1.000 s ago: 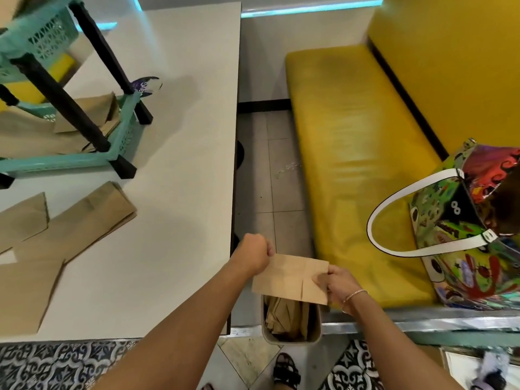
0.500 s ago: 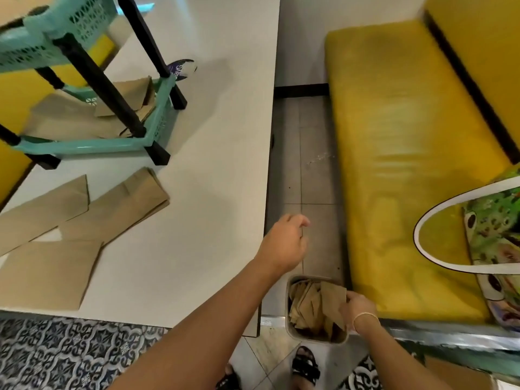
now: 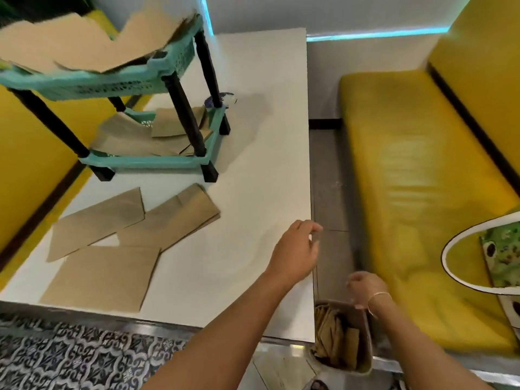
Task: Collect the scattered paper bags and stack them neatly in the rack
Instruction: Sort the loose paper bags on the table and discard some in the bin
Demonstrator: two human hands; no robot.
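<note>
Three flat brown paper bags lie on the white table: one near the front edge, one to its upper left, one in the middle. A teal rack with black legs stands at the back left, holding paper bags on its lower shelf and upper shelf. My left hand hovers over the table's right edge, fingers loosely curled, holding nothing. My right hand is blurred above a small bin on the floor that holds more brown bags; it holds nothing visible.
A yellow bench seat runs along the right. A colourful tote bag with a white handle sits on it at the right edge. Tiled floor shows in the gap between table and bench.
A second ago both hands held a paper bag over the bin. The bag has since gone into the bin. Both hands are now empty; the left has moved up toward the table.
</note>
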